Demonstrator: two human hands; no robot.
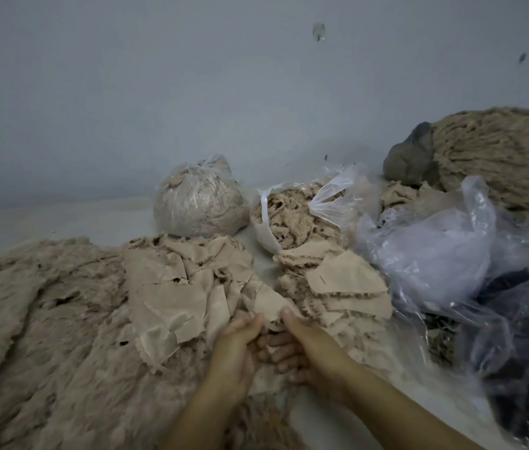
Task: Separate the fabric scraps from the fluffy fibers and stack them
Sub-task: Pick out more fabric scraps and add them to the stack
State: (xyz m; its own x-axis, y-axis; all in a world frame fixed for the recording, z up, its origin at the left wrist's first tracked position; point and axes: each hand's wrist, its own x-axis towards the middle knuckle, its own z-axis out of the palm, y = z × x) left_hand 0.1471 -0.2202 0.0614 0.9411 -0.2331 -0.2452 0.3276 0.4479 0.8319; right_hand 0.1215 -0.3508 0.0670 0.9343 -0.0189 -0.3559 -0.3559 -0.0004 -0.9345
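A wide heap of beige fluffy fibers (39, 323) covers the left of the surface. On its right side lie loose beige fabric scraps (175, 287). To the right stands a stack of fabric scraps (344, 280) with frayed edges. My left hand (237, 355) and my right hand (302, 349) meet between the two piles. Both pinch one beige fabric scrap (268, 302) with thumbs on top and fingers curled under it.
A tied clear bag of fibers (198, 199) and an open bag of scraps (292, 216) stand behind. Crumpled clear plastic bags (445, 254) fill the right side. A big fiber bundle (503, 151) with a grey cloth (409, 157) lies at the back right, by the wall.
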